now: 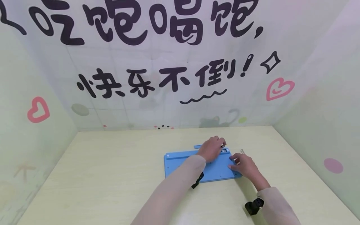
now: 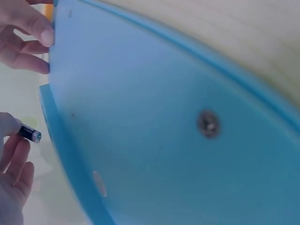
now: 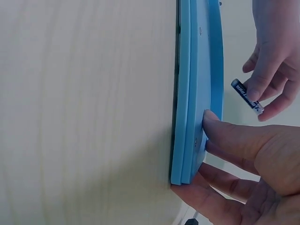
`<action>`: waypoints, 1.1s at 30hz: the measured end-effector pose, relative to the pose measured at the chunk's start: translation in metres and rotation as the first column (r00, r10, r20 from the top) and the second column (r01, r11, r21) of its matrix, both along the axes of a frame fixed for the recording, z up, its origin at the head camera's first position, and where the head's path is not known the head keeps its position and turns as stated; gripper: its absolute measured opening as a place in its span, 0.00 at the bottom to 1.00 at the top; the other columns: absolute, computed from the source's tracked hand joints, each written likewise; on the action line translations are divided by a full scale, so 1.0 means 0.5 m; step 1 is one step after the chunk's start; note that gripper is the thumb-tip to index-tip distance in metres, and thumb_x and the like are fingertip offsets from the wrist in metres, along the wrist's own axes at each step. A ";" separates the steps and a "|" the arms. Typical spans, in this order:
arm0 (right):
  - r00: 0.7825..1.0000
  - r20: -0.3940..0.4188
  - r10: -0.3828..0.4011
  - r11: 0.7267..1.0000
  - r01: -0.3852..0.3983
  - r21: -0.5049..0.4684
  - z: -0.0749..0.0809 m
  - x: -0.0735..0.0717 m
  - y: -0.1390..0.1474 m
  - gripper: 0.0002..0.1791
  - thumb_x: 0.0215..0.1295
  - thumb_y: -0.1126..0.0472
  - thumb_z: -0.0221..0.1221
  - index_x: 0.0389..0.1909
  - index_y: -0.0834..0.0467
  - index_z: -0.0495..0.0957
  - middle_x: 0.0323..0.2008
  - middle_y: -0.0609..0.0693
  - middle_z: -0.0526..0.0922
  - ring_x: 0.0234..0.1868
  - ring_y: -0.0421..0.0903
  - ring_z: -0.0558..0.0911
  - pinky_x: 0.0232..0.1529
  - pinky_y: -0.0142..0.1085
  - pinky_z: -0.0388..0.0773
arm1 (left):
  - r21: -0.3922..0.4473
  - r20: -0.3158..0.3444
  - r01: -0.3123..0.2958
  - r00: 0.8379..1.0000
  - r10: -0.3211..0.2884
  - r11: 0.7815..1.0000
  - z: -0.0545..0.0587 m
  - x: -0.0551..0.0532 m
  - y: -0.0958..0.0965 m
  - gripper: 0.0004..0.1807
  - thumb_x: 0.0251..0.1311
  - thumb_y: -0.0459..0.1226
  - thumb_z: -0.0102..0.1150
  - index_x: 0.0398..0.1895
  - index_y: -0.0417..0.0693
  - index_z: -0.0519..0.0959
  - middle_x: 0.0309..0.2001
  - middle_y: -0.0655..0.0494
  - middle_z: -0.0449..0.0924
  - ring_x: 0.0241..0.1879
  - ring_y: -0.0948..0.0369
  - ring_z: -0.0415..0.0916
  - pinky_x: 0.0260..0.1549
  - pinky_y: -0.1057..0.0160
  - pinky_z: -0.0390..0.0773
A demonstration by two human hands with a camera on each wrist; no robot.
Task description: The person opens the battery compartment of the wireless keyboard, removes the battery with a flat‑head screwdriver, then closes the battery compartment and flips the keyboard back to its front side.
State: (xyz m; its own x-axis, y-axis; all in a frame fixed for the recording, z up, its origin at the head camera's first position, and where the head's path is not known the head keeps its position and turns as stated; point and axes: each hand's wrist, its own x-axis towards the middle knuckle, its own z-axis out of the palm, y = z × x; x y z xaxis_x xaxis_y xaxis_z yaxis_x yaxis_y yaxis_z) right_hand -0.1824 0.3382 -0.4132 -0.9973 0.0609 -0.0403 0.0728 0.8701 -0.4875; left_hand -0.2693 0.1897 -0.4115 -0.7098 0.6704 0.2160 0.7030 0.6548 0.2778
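A light blue keyboard lies on the table with its underside up, showing screws and round pads. Near its far right corner is an uncovered battery slot. My left hand is over that far edge, pinching a small dark cylindrical battery between thumb and fingers; the battery is apart from the keyboard. At the right end, my right hand grips the keyboard's edge, thumb on the underside and fingers beneath the corner. Whether the slot holds a battery is too small to tell.
A short blue strip lies just behind the keyboard's far edge. A thin pale object shows behind my right hand, partly hidden. Walls with printed lettering enclose the pale wooden table at the back and both sides.
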 end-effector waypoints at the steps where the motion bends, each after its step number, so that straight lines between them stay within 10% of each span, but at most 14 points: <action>1: 1.000 0.000 -0.001 1.000 0.001 0.001 0.000 0.001 0.000 0.19 0.52 0.65 0.65 0.44 0.69 0.76 0.32 0.57 0.78 0.31 0.49 0.76 0.31 0.42 0.74 | 0.020 0.005 0.001 1.000 -0.002 1.000 0.002 -0.001 -0.001 0.10 0.65 0.40 0.51 0.48 0.58 0.75 0.39 0.63 0.73 0.38 0.69 0.70 0.38 0.74 0.71; 21: 1.000 0.031 -0.005 1.000 0.004 0.007 -0.001 -0.001 -0.003 0.20 0.53 0.63 0.65 0.46 0.69 0.76 0.35 0.60 0.77 0.33 0.51 0.75 0.32 0.43 0.74 | -0.130 0.061 0.016 0.998 -0.008 0.991 0.053 -0.033 -0.100 0.12 0.63 0.34 0.52 0.49 0.55 0.76 0.43 0.60 0.75 0.38 0.66 0.74 0.39 0.71 0.72; 33: 0.999 0.048 0.005 1.000 -0.006 0.018 0.004 -0.003 -0.005 0.20 0.54 0.64 0.64 0.47 0.69 0.74 0.36 0.60 0.77 0.34 0.52 0.75 0.33 0.43 0.74 | -0.258 0.053 -0.015 0.998 0.030 0.966 0.046 -0.072 -0.164 0.14 0.62 0.30 0.52 0.48 0.55 0.77 0.43 0.59 0.76 0.39 0.64 0.72 0.38 0.69 0.72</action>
